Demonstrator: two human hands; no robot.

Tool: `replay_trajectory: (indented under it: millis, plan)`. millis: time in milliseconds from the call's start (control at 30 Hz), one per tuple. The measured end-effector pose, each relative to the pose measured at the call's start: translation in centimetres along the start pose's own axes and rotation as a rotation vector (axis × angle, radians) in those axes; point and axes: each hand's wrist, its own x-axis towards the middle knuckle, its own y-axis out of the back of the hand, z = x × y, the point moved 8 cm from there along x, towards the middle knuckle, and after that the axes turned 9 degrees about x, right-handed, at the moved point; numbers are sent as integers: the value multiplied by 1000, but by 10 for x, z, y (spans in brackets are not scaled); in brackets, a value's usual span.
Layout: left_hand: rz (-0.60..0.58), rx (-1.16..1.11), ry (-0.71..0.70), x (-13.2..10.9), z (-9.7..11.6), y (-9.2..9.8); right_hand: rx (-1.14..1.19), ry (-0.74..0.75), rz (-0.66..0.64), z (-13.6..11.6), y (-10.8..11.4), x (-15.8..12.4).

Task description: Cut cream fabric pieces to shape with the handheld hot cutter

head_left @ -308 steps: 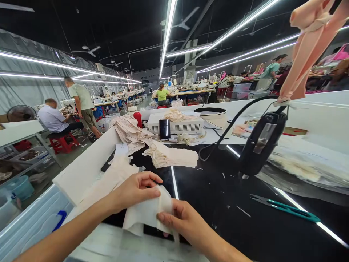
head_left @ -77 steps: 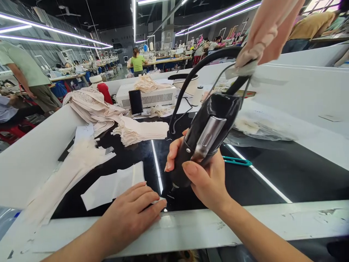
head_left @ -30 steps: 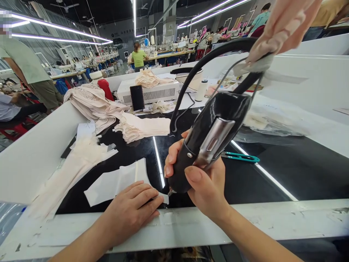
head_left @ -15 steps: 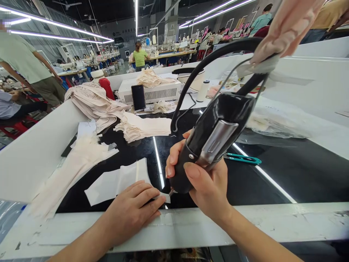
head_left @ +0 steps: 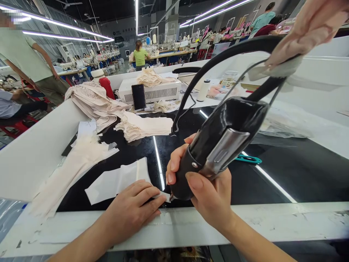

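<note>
A black handheld tool (head_left: 218,145) with a silver lever and a thick cable is gripped by my right hand (head_left: 208,185), tilted, its small tip down near the black work surface. My left hand (head_left: 136,203) lies flat, fingers stretched, over the right end of a white fabric piece (head_left: 117,182). The tool's tip is at the strip end sticking out beyond my left fingertips; whether it touches is too small to tell. Behind my hands sits a stack of cream fabric pieces (head_left: 147,127). Left of the white piece lie more layered cream pieces (head_left: 79,156).
Teal thread snips (head_left: 248,159) lie right of the tool. Further back are a phone (head_left: 139,97), a white vented box (head_left: 160,92), a thread spool (head_left: 203,90) and a plastic bag (head_left: 286,120). A person (head_left: 29,62) stands at the left beyond the white side wall.
My right hand and the tool have shifted slightly right and down, and the tool leans more to the right. My left hand has barely moved.
</note>
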Motion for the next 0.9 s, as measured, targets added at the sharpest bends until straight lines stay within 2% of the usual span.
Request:
replay_trajectory:
  millis: [400, 900]
  plan:
    - [-15, 13, 33, -15, -23, 2, -79, 55, 36, -9, 20, 7]
    - [-91, 0, 44, -8, -17, -6, -96, 57, 35, -15, 26, 8]
